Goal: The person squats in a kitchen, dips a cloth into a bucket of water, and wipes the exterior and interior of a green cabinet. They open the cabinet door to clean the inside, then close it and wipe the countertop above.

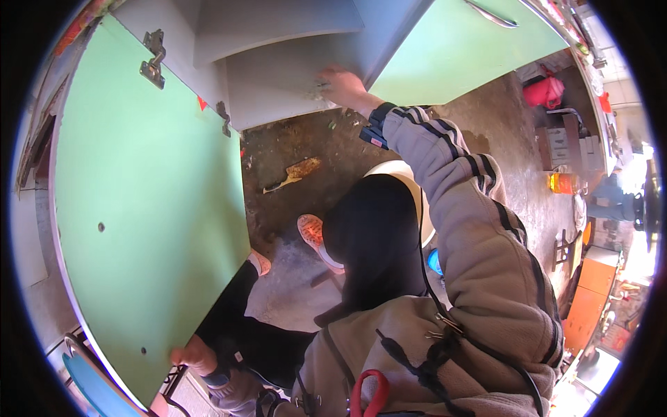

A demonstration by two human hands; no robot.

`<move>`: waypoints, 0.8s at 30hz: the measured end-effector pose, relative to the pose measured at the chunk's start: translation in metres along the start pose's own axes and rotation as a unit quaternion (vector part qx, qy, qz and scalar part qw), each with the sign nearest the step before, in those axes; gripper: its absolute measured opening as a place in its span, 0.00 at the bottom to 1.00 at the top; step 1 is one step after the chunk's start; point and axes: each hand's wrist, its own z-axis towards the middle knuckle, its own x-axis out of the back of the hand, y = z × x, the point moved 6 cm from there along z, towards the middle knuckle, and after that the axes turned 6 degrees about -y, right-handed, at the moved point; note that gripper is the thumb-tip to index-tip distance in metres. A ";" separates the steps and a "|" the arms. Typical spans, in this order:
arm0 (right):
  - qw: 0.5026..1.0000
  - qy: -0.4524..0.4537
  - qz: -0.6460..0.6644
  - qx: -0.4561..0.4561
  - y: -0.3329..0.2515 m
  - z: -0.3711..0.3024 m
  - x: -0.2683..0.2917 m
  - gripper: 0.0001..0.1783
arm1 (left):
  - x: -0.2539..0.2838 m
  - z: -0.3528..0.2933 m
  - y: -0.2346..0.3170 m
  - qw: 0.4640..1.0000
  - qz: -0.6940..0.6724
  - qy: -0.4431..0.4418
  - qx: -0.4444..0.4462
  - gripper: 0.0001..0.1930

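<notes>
My right hand [342,86] reaches into the grey inside of a cabinet [271,94], low over its bottom board near the right side. Its fingers look bent and closed, slightly blurred; a small dark bit shows by the thumb, too unclear to name. Dirt marks the board beside it. At the lower left, my left hand [196,356] grips the bottom edge of a pale green cabinet door [149,215], which stands swung out to the left on metal hinges. The right-hand green door [465,55], with a metal handle, is swung out too.
On the dirty floor under the cabinet lies a brush-like thing [302,169] with a pale handle. A white rounded vessel [397,169] stands by my knee, partly hidden. Farther right are a pink bag [543,92], a bottle of orange liquid [563,183] and an orange cabinet [590,295].
</notes>
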 end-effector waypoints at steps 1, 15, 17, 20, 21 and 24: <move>1.000 -0.004 -0.001 -0.028 0.012 0.002 -0.011 0.27 | -0.006 0.001 0.009 0.974 0.226 -0.007 -0.012 0.14; 0.994 -0.033 0.041 -0.091 -0.022 0.072 -0.141 0.26 | -0.049 -0.025 0.008 -0.036 0.852 -0.147 -0.502 0.23; 0.995 -0.052 0.078 -0.027 -0.077 0.080 -0.157 0.24 | -0.048 -0.022 0.003 -0.094 0.861 -0.136 -0.481 0.23; 0.996 -0.067 0.054 0.033 -0.138 0.092 -0.169 0.23 | -0.047 -0.023 0.000 -0.150 0.869 -0.130 -0.454 0.22; 0.994 -0.101 0.024 0.031 -0.143 0.093 -0.173 0.23 | -0.047 -0.023 0.000 -0.173 0.869 -0.126 -0.446 0.22; 0.992 -0.115 0.050 0.025 -0.127 0.093 -0.165 0.22 | -0.049 -0.024 -0.002 -0.262 0.852 -0.106 -0.440 0.22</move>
